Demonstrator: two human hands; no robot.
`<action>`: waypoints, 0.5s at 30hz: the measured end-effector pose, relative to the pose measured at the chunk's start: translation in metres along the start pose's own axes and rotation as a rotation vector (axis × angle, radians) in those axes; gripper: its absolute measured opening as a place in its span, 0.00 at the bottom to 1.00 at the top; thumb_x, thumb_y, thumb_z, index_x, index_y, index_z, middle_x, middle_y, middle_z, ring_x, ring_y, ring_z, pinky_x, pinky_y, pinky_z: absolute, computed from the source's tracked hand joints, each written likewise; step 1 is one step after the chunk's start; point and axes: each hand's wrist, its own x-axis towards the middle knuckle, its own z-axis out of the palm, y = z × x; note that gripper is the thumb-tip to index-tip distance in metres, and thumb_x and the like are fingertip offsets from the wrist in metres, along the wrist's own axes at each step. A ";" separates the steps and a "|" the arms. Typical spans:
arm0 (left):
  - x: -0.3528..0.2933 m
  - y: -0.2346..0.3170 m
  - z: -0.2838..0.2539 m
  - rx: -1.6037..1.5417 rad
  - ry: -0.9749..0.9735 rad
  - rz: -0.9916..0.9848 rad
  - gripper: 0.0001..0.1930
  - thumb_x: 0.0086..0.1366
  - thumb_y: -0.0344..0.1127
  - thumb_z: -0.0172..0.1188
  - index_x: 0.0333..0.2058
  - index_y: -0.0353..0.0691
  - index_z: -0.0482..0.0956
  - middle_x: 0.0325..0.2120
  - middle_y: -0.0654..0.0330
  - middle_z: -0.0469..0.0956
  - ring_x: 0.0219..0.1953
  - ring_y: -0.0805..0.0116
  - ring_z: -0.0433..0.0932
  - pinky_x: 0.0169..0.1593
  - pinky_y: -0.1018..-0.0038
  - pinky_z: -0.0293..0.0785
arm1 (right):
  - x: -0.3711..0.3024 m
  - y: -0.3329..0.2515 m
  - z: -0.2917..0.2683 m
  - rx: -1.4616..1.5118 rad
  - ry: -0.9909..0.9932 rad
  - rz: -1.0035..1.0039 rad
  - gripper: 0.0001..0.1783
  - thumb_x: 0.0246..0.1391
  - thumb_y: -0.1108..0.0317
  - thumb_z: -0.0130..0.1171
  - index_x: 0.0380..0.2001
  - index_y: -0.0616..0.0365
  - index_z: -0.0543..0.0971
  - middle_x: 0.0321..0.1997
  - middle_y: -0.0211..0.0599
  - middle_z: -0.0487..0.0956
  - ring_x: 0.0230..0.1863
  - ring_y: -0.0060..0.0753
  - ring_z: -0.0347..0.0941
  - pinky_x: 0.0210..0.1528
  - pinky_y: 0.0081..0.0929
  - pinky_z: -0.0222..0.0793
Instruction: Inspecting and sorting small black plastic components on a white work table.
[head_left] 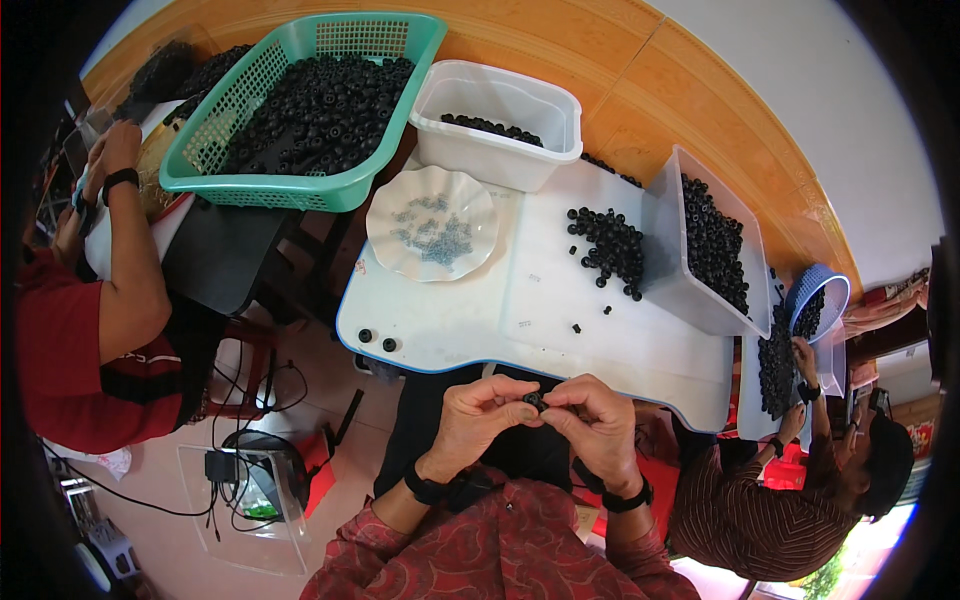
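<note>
head fisheye looks down over the table (455,322)

The table (430,320) stands before the person. Two rings (390,345) lie at its near left; behind them sits the plate (384,240), with bits (440,243) in it. Behind the plate is the tub (490,165) — left of that, the basket (335,195) with parts (315,120) inside. A heap (615,245) lies right of the plate, just beside the bin (665,250). In front of the near edge — left hand (480,415), right hand (602,425), and one piece (536,401) between them.
</note>
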 end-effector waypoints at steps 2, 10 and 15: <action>0.000 0.001 0.000 0.012 -0.011 -0.005 0.13 0.60 0.19 0.62 0.45 0.30 0.79 0.35 0.54 0.81 0.37 0.67 0.83 0.44 0.77 0.81 | 0.000 -0.002 0.000 0.057 -0.003 0.043 0.09 0.46 0.82 0.66 0.33 0.62 0.80 0.34 0.36 0.80 0.36 0.28 0.79 0.39 0.22 0.74; 0.001 0.004 -0.002 0.053 -0.075 0.026 0.14 0.61 0.20 0.61 0.47 0.30 0.78 0.36 0.55 0.81 0.37 0.67 0.83 0.45 0.77 0.80 | 0.006 -0.002 -0.008 -0.060 -0.133 -0.055 0.09 0.47 0.82 0.65 0.33 0.63 0.80 0.35 0.37 0.79 0.37 0.26 0.79 0.39 0.21 0.76; 0.001 0.004 0.000 0.001 -0.070 -0.017 0.15 0.63 0.21 0.59 0.49 0.28 0.76 0.37 0.53 0.81 0.38 0.65 0.83 0.46 0.75 0.81 | 0.002 -0.003 0.003 0.094 0.011 0.048 0.08 0.47 0.82 0.66 0.33 0.63 0.81 0.34 0.38 0.78 0.36 0.27 0.80 0.37 0.21 0.78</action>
